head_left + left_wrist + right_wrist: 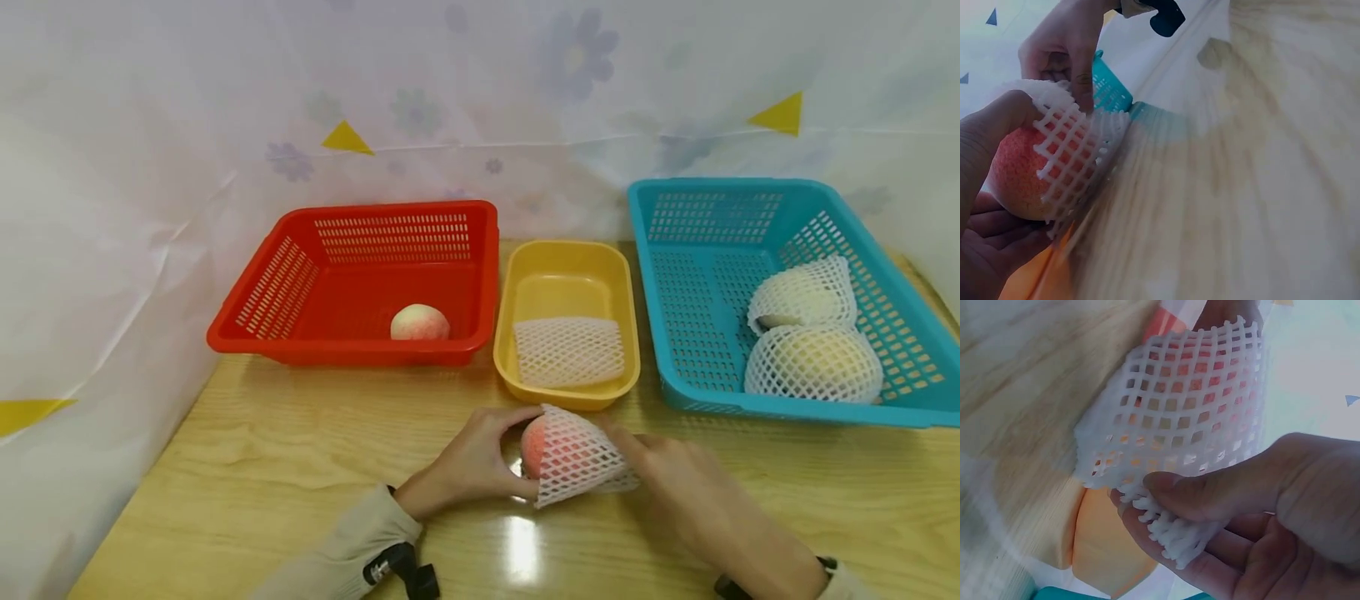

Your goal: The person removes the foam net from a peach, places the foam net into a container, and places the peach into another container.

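Observation:
In the head view a pink-red peach (532, 448) sits partly inside a white foam net sleeve (577, 460), low over the table in front of the yellow tray. My left hand (476, 462) holds the peach at its bare end, thumb on the near side and fingers on the far side. The far end of the sleeve is pinched by my right hand (686, 483). The right wrist view shows the right thumb (1191, 490) pressing the gathered net edge against the fingers. Through the mesh, the left wrist view shows the peach's red skin (1019, 165).
A red basket (345, 346) at back left holds one bare peach (420, 323). In the yellow tray (566, 292), behind the hands, lies a flat foam net (570, 352). Two netted fruits (813, 362) lie in the blue basket (708, 275) at right. A printed sheet (465, 92) hangs behind.

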